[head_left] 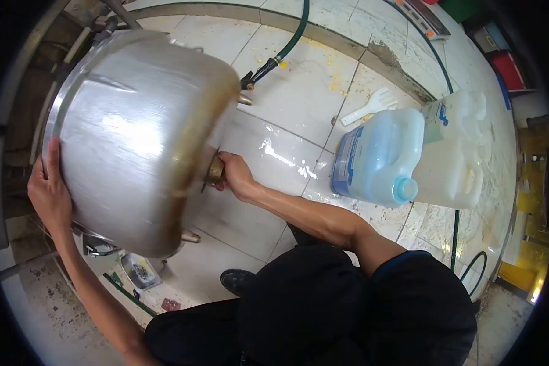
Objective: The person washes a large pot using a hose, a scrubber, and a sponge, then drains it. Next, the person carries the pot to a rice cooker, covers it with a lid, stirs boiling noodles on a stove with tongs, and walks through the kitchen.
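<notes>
A large, shiny metal pot (122,128) lies tipped on its side at the left, with brownish stains near its base and short metal stubs sticking out from the bottom. My left hand (50,194) grips its rim, the thumb against the outer wall and the other fingers partly hidden behind the edge. At the base, my right hand (233,175) is closed around a brass-coloured fitting (214,169) in the middle. The inside of the pot faces away and cannot be seen.
Right of me stand a blue-tinted jug (378,158) and whitish jugs (451,165). A white slotted utensil (369,107) lies behind them on wet tiles. A green hose (297,36) ends in a black nozzle (261,73) near the pot. A small metal tray (140,270) sits lower left.
</notes>
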Demonstrator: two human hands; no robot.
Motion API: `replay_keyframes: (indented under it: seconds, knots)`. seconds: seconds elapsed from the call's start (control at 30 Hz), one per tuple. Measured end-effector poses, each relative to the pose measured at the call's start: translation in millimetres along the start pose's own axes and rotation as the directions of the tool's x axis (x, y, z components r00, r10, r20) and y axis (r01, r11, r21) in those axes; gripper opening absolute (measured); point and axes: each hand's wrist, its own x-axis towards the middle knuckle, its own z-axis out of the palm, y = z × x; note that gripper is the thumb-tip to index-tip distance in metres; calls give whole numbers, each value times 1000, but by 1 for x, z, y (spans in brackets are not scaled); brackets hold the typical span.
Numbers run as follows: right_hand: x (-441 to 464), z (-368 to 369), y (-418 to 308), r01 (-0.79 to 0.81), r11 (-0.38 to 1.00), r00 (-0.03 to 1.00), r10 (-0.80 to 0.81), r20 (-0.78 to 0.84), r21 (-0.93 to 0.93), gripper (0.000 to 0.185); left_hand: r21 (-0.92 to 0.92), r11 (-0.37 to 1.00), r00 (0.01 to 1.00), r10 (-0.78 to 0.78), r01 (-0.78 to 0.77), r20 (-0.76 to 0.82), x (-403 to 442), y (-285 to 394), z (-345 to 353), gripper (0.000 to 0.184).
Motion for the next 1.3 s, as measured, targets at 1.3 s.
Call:
replay_keyframes:
  seconds: [1.3]
  knots:
    - [-15,152,-104,232,784,962,-99,253,-576,51,-642,744,971,-39,185,235,141,-231,58,52]
